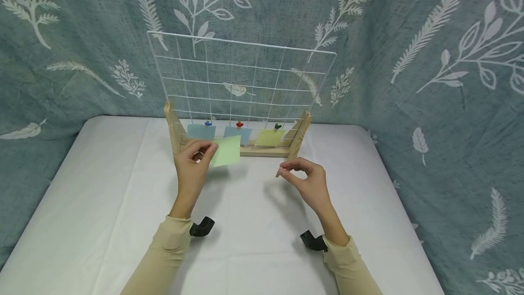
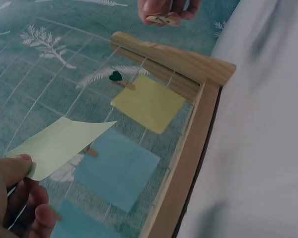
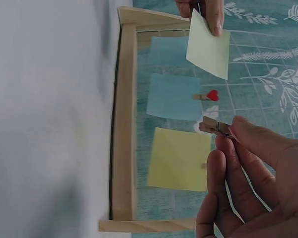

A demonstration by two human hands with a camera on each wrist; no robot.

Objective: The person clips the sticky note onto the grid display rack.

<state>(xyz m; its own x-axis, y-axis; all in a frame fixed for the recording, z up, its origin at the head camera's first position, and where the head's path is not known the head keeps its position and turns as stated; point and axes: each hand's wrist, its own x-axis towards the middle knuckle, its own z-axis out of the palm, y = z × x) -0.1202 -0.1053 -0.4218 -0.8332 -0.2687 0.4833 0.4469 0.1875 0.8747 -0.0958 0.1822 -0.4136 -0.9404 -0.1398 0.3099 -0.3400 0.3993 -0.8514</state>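
Observation:
My left hand point(image 1: 191, 163) pinches a pale green paper note point(image 1: 227, 151) by its edge, in front of the wire grid's lower left part. To the right, my right hand point(image 1: 308, 181) holds a small wooden clothespin point(image 3: 216, 127) between thumb and fingertips, apart from the grid. On the grid's low rows hang two blue notes point(image 3: 175, 96) and a yellow note point(image 3: 180, 159). In the head view a blue clip point(image 1: 208, 123), a red heart clip point(image 1: 239, 124) and a green clip point(image 1: 278, 126) fasten them.
The white wire grid point(image 1: 241, 89) stands in a wooden base point(image 1: 264, 151) at the back of the white-covered table point(image 1: 123, 195). A leaf-patterned curtain point(image 1: 409, 58) hangs behind and beside it. Black pieces point(image 1: 202, 226) stick out at both cuffs.

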